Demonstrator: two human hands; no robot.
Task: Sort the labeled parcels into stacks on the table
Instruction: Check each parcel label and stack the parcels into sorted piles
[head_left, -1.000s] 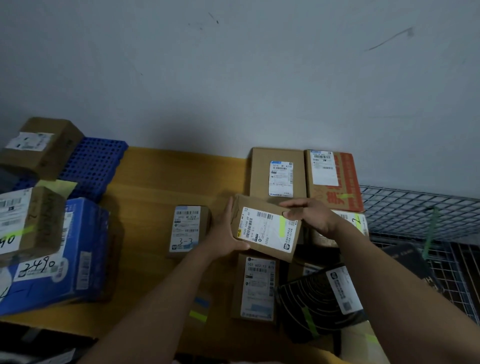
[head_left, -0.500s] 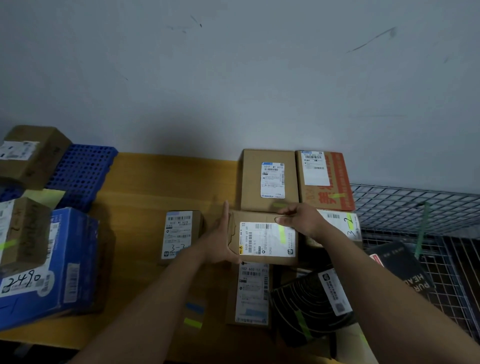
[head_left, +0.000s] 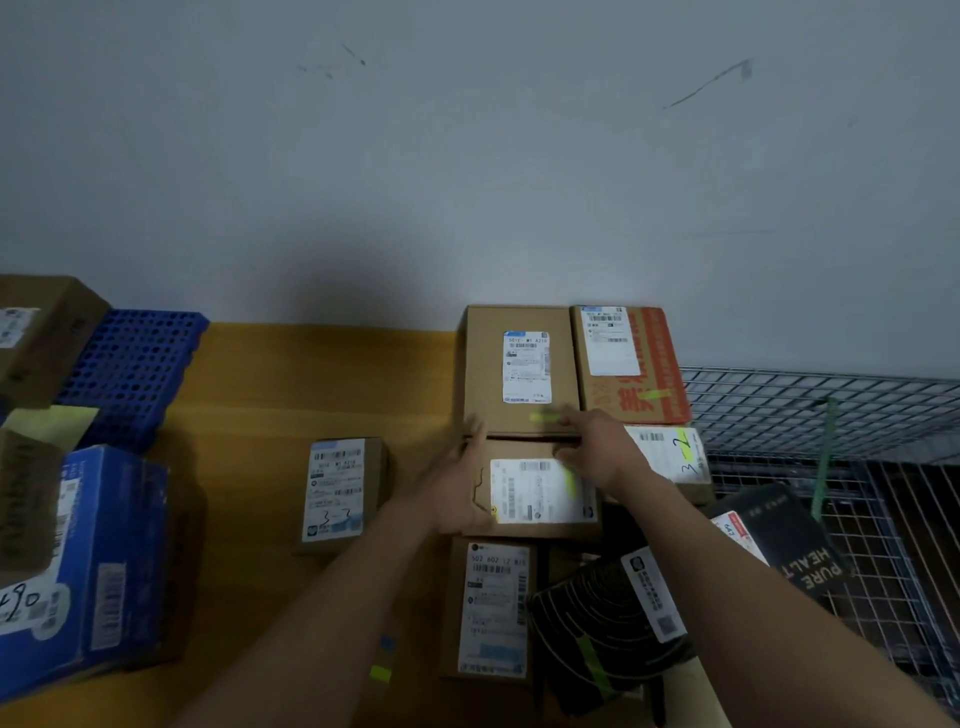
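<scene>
Right, parcel (head_left: 535, 491) sits mid-frame, just below the back box (head_left: 519, 369), my left hand (head_left: 457, 483) flat against its left side, right hand (head_left: 597, 452) loose-fingered on top, so I should nudge it square, edges flush, label up.

Dim, bluish light throughout. A soft shadow darkens the wall (head_left: 332, 280) toward 10 o'clock, above the table (head_left: 291, 384). The left hand (head_left: 457, 488) and right hand (head_left: 597, 452) are smeared by motion blur. Straight lines bend near the edges, and fine print is soft.
</scene>
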